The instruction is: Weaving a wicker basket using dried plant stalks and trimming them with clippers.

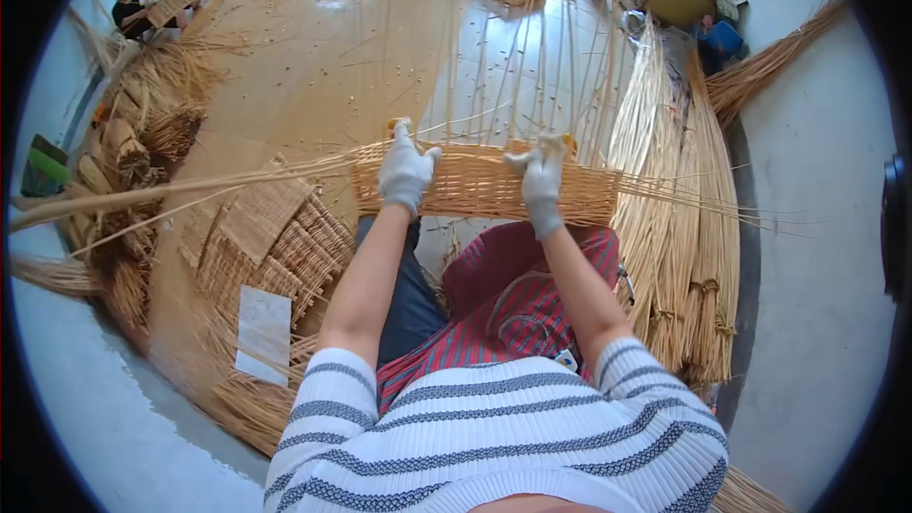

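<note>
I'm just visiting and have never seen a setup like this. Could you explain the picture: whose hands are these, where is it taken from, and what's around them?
There's no machine here. A person wears a camera on their head, looking down, so you see their own striped top at the bottom; the wide fisheye lens bends straight edges.

The left hand and right hand, both in pale gloves, are at the upper edge of a golden woven panel above the lap. How tightly the fingers close is unclear. Loose strands stick out from its sides.

On the floor, a pile of woven pieces lies to the left, near a white sheet. Pale bundles lie to the right. Another person sits far off, upper left.
</note>
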`<action>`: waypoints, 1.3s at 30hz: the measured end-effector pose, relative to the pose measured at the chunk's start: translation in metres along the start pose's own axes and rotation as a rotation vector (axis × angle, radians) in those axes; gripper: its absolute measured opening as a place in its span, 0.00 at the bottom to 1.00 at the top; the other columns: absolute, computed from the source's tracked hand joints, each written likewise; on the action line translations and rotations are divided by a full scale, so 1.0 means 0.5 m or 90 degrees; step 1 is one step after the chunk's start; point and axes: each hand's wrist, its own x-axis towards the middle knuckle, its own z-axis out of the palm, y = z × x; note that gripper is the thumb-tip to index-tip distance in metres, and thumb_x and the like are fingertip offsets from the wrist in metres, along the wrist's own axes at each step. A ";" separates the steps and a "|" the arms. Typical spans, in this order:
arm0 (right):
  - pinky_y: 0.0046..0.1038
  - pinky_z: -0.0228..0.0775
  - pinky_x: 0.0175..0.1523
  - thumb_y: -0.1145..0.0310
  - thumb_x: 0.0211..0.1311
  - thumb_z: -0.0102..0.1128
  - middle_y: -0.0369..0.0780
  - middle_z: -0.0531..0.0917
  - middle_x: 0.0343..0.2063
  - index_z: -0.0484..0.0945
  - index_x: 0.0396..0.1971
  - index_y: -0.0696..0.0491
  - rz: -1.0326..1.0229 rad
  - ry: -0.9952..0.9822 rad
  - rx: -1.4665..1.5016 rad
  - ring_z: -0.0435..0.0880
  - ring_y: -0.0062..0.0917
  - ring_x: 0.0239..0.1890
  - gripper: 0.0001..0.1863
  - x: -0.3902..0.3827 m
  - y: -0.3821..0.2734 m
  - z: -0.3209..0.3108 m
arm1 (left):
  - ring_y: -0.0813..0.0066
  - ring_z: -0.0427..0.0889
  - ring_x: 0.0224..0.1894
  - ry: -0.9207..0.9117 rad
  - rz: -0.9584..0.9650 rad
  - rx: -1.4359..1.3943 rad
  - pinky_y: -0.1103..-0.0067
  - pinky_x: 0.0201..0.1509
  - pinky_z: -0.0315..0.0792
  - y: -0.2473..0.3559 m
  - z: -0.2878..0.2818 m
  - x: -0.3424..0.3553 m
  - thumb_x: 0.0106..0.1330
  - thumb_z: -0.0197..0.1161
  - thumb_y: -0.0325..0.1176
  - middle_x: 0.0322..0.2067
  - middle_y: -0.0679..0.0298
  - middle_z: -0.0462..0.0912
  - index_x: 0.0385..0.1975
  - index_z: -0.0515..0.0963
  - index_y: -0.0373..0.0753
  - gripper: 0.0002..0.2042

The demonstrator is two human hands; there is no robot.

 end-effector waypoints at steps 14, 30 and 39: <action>0.29 0.85 0.44 0.79 0.74 0.52 0.44 0.89 0.40 0.64 0.68 0.48 -0.027 0.000 0.033 0.89 0.25 0.44 0.26 0.049 -0.044 -0.180 | 0.46 0.85 0.46 -0.077 0.336 0.213 0.58 0.53 0.79 0.125 0.096 -0.080 0.68 0.67 0.44 0.56 0.51 0.78 0.58 0.83 0.55 0.18; 0.27 0.82 0.45 0.74 0.75 0.57 0.41 0.88 0.41 0.79 0.58 0.50 0.069 -0.032 -0.260 0.88 0.24 0.40 0.15 0.071 -0.086 -0.253 | 0.51 0.82 0.53 -0.053 0.408 0.095 0.61 0.59 0.76 0.203 0.210 -0.123 0.67 0.71 0.38 0.51 0.53 0.78 0.71 0.70 0.50 0.31; 0.29 0.81 0.44 0.87 0.67 0.47 0.43 0.87 0.43 0.66 0.71 0.48 -0.078 0.038 -0.061 0.87 0.24 0.44 0.33 0.132 -0.179 -0.239 | 0.51 0.86 0.47 -0.165 0.412 0.282 0.59 0.50 0.81 0.226 0.216 -0.125 0.66 0.69 0.35 0.54 0.54 0.80 0.71 0.71 0.65 0.32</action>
